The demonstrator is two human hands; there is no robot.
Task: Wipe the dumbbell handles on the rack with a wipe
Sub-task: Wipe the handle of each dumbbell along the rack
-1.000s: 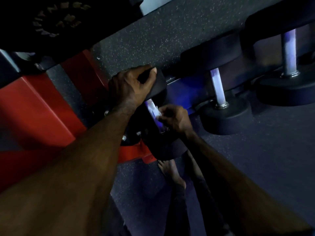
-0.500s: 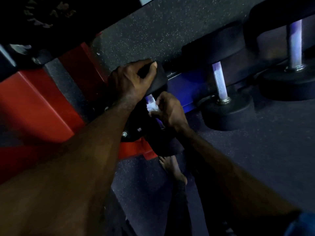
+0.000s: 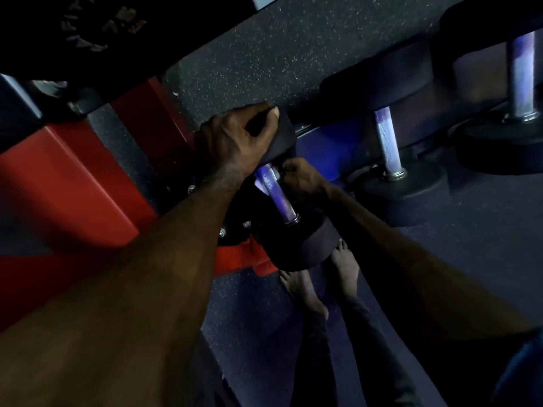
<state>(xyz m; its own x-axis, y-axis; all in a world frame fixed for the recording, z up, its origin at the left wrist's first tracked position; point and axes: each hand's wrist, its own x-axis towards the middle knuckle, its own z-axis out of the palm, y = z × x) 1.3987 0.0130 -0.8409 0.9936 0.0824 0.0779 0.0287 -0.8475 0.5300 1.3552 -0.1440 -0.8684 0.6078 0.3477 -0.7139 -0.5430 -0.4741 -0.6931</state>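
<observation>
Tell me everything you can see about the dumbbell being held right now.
The dumbbell has dark, matte round heads that look rubbery, joined by a shiny knurled metal handle running diagonally. It sits at the rack's end by the red frame. The left hand grips its far head; the right hand curls at the handle's upper part, a pale wipe just showing.

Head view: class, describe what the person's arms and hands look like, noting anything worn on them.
Both forearms are bare, with no watch, band or glove visible. The left hand and right hand show no rings in this dim light. A blue sleeve edge shows at the lower right corner.
</observation>
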